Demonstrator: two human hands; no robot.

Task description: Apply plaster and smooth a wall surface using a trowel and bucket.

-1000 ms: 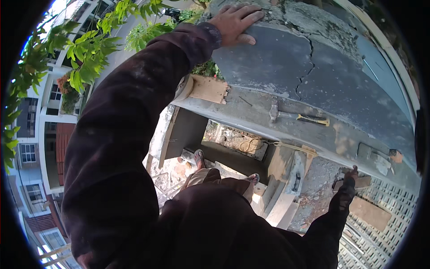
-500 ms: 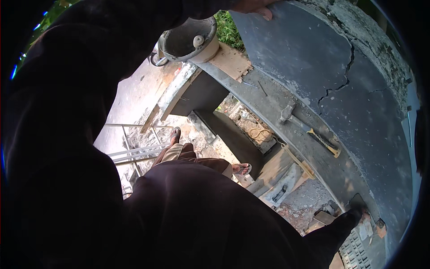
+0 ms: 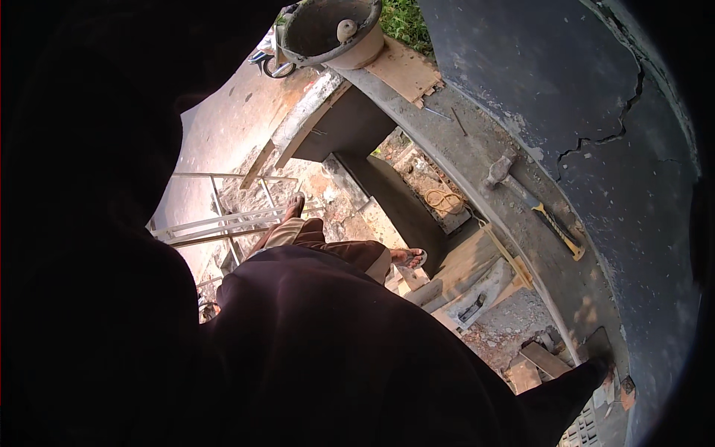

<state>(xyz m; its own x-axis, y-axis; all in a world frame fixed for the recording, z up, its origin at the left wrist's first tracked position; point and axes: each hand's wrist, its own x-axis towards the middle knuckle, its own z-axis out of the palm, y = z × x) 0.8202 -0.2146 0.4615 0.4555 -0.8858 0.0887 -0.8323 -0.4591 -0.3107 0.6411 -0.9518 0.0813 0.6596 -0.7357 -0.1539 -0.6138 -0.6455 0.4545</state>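
My left hand is out of view; its dark sleeve fills the left side and top. At the lower right, the end of my right sleeve rests over a grey ledge. Only a sliver of my right hand shows there, and its fingers are hidden. Close by lie a dark flat plate, a pale scrap and a reddish broken piece. Further up the ledge rests a hammer with a grey head and a yellow-and-black handle, touched by neither hand.
A cracked dark grey wall borders the ledge. A mortar-stained tub and a wooden board stand at the far end. Below are rubble, a coiled cord, a wooden strip and metal rails. My feet stand among them.
My left hand, seen before at the wall's top edge, has gone out of view. The whole view has shifted slightly. My right hand stays at the ledge's lower end.
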